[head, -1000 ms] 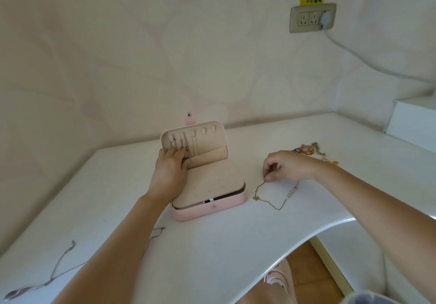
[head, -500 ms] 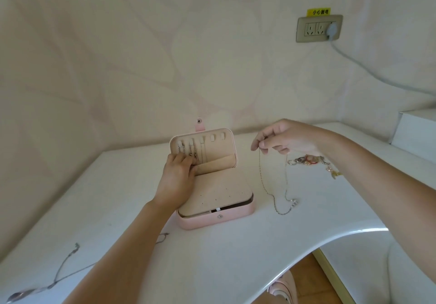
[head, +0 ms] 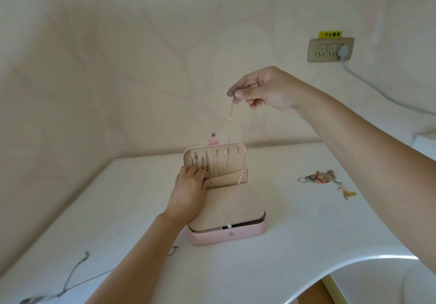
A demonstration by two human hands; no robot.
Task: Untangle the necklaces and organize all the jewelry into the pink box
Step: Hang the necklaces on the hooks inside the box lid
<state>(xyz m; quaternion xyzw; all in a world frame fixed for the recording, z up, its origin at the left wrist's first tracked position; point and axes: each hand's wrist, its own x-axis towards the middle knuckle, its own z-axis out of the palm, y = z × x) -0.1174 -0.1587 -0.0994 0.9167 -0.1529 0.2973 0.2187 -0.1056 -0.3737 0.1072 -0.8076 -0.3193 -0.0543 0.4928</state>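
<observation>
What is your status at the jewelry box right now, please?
Right hand pinches gold necklace, dangling over open pink box. Left hand rests on lid. Tangled jewelry pile waiting on table, right side; nothing blocking.

Single view: head cam, wide-angle. It sits above and behind both forearms and looks fwd and down over the white table (head: 113, 209) into a wall corner. Wall (head: 118, 56) fills the upper half of frame, table the lower half; straight lines bow twd the edges. Close range: pink box (head: 226, 235) is center-bottom, near enough that left hand (head: 188, 190), coming in from lower left, rests on it. Right hand (head: 266, 89) comes in from the right edge and sits mid-frame, pinching gold necklace (head: 230, 112) that hangs down center. Wall socket (head: 330, 49) is upper right. Table's curved front edge cuts across lower right.
</observation>
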